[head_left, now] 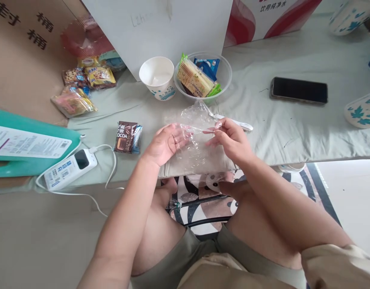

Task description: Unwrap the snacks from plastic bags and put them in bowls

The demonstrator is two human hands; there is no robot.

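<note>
A clear, crinkled plastic bag [200,150] spreads between my hands at the near edge of the cloth-covered surface. My left hand [167,142] is open, palm up, with its fingers stretched out against the plastic; whether they are inside the bag I cannot tell. The thumb and fingers of my right hand [230,136] pinch the bag's edge. Just beyond that hand lies a slim white-handled tool [243,125], partly hidden by the hand and the plastic. To the left, a brown cocoa snack packet [125,137] lies on the cloth.
Behind the bag stand a white paper cup [157,86] and a clear bowl [225,80] of wrapped snacks. A phone [299,90] lies right. Snack packets [97,76], a teal container [31,140] and a white power bank [69,168] with a cable are left. Boxes [167,28] stand behind.
</note>
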